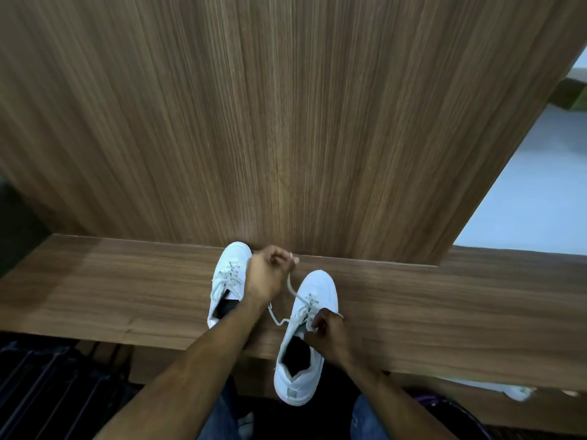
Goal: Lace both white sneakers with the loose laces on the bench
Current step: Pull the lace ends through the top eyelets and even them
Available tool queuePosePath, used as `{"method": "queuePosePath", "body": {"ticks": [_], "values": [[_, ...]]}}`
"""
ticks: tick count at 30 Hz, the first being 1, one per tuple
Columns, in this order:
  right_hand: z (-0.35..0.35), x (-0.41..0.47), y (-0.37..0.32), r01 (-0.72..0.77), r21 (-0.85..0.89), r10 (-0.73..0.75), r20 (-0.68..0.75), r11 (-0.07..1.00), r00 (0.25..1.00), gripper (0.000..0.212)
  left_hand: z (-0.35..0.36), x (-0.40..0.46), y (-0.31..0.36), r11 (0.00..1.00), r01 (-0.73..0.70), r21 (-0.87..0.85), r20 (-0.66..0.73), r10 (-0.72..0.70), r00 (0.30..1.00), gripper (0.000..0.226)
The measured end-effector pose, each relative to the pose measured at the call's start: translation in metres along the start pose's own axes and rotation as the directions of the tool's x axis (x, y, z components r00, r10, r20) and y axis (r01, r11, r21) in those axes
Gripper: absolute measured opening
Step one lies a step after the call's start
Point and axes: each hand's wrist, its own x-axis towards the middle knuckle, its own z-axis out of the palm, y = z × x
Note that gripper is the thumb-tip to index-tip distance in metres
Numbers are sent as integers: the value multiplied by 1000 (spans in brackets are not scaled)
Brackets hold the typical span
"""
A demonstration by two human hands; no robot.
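Two white sneakers (229, 277) (305, 338) on one bench (95, 290) — two laces (290, 285) (227, 277) — two hands (266, 274) (327, 331).

Wooden bench (444, 300), two white sneakers (229, 281)

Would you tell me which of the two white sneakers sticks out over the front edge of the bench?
The right-hand sneaker, which both hands are lacing: its heel overhangs the bench edge. The left-hand sneaker lies fully on the bench, against the back panel.

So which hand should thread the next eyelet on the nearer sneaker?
Probably the right hand: it already sits at the nearer sneaker's eyelets, while the left hand holds the lace end taut.
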Motion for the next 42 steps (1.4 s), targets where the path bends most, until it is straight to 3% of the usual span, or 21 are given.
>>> {"method": "queuePosePath", "body": {"ticks": [2, 4, 7, 9, 12, 15, 19, 23, 25, 28, 31, 33, 36, 38, 41, 42], "values": [[1, 1, 6, -10, 54, 11, -21, 998, 1000, 16, 1, -13, -21, 911, -136, 389, 213, 55, 976, 15], [2, 2, 10, -17, 119, 20, -21, 993, 1000, 12, 1, -29, -38, 800, -244, 548, 365, 34, 930, 6], [3, 4, 18, -28, 192, 30, -3, 981, 1000, 8, 5, -45, -58, 687, -439, 580, 512, 112, 852, 12], [1, 4, 21, -26, 223, 20, 30, 975, 999, 14, 8, -52, -65, 544, -548, 635, 554, 173, 814, 15], [-1, 4, 23, -35, 274, 28, 31, 961, 999, 31, 14, -59, -70, 411, -597, 689, 563, 216, 798, 26], [-3, 4, 24, -38, 325, 26, 40, 945, 999, 33, 19, -63, -70, 359, -605, 711, 549, 256, 796, 25], [-3, 4, 24, -55, 361, 35, 63, 931, 997, 29, 25, -65, -65, 338, -554, 761, 491, 258, 832, 28], [-3, 3, 23, -55, 388, 36, 55, 920, 998, 32, 27, -68, -65, 382, -509, 772, 519, 84, 850, 42], [-2, 3, 24, -39, 365, 23, 47, 930, 999, 33, 29, -71, -67, 429, -483, 764, 499, 83, 863, 51], [-2, 3, 25, -3, 333, -11, 40, 943, 999, 32, 33, -73, -69, 440, -452, 776, 455, 106, 884, 48], [-3, 2, 25, -55, 399, 42, 41, 915, 998, 31, 34, -71, -66, 452, -437, 778, 464, 57, 884, 61], [-5, 0, 21, -82, 440, 66, 50, 894, 997, 33, 33, -68, -65, 470, -427, 773, 450, 69, 891, 50], [-3, 1, 20, -45, 337, 38, 27, 940, 999, 41, 32, -65, -68, 542, -384, 748, 433, 42, 901, 23], [-4, 3, 18, -15, 221, 13, 13, 975, 1000, 31, 28, -63, -71, 613, -344, 711, 412, 33, 911, 17], [-16, 4, 8, 44, 14, -43, -52, 999, 998, 13, 18, -63, -73, 695, -285, 661, 379, 19, 925, 30], [-26, 5, 2, 52, 25, -48, -124, 998, 991, 14, 15, -63, -73, 698, -269, 664, 367, 9, 930, 36]]}}
